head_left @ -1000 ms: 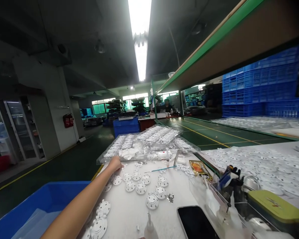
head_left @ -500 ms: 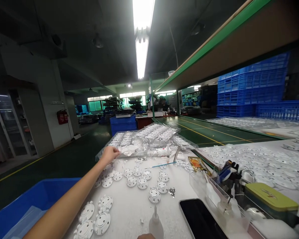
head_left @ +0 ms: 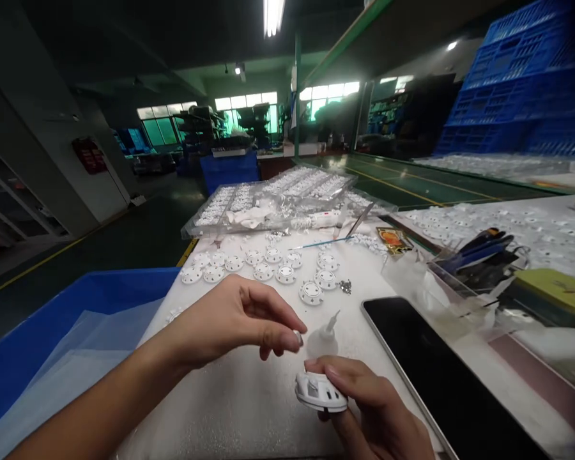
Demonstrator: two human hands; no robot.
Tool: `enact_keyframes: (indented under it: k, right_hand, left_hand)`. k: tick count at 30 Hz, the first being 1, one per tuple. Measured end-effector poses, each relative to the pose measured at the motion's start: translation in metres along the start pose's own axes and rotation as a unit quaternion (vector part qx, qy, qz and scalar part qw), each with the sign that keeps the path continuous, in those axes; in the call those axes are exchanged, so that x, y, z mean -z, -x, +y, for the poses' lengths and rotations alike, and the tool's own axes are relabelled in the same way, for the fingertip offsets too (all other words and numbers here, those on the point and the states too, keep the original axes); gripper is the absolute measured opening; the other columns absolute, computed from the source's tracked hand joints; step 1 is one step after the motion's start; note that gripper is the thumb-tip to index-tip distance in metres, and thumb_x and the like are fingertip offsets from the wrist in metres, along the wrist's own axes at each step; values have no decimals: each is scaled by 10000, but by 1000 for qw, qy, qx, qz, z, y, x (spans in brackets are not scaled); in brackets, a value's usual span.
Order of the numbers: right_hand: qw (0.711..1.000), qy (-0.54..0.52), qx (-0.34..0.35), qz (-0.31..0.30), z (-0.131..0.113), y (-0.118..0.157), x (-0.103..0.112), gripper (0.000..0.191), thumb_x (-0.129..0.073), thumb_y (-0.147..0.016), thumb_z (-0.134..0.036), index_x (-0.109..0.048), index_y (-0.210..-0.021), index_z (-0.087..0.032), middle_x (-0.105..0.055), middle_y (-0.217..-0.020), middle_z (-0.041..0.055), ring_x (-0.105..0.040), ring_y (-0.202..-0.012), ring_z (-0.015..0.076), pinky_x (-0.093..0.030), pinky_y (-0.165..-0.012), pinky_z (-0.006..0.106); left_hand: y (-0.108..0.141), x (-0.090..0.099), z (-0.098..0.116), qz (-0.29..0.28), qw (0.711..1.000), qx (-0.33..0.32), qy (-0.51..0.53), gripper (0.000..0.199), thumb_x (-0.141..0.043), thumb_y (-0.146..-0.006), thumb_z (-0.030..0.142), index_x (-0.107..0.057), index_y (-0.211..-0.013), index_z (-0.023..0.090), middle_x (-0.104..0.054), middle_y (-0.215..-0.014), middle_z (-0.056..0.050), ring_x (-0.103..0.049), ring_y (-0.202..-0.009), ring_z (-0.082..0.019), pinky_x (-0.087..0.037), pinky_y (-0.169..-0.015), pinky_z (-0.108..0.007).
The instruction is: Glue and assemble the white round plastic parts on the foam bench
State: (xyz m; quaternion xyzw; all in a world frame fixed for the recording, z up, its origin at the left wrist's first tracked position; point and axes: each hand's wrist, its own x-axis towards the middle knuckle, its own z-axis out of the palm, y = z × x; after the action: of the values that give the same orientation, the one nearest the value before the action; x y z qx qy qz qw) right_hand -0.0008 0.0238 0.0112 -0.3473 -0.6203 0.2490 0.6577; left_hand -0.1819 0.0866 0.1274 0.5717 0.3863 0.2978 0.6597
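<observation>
My left hand (head_left: 249,319) pinches a small white piece (head_left: 298,337) between thumb and fingertips, above the white table. Lower and to its right, my right hand (head_left: 374,406) grips a round white part (head_left: 320,391), tilted with its slotted edge showing. Just behind that part stands a translucent bottle with a thin nozzle (head_left: 323,340). Several similar round white parts (head_left: 311,292) lie farther back on the table, with a small pile of metal bits (head_left: 345,287) beside them.
A black phone (head_left: 441,370) lies at the right, near a cluttered tray with a yellow-green lid (head_left: 556,287). Bagged white parts (head_left: 297,185) and a thin blue stick (head_left: 321,243) are at the back. A blue bin (head_left: 124,278) stands left.
My left hand has come back from the bags to the front with a small piece in it. My right hand has risen into view with a round part. The view has tilted down.
</observation>
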Motion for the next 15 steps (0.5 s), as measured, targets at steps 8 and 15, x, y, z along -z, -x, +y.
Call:
enact_keyframes:
  k: [8, 15]
  right_hand:
    - [996, 85, 19, -4, 2, 2, 2, 161, -581, -879, -162, -596, -998, -268, -713, -982, 32, -712, -879, 169, -607, -708, 257]
    - [991, 123, 54, 27, 0, 1, 1, 209, -635, -783, -101, -641, -958, -216, -730, -955, 28, -718, -837, 135, -592, -742, 178]
  left_hand:
    - [-1, -17, -14, -23, 997, 6, -77, 98, -814, -674, 167, -778, -757, 203, -675, -854, -13, -592, -745, -121, -454, -620, -206]
    - [-6, -13, -15, -42, 989, 86, -115, 87, -772, -742, 241, -749, -807, 188, -672, -836, 0, -531, -702, -103, -392, -606, -219]
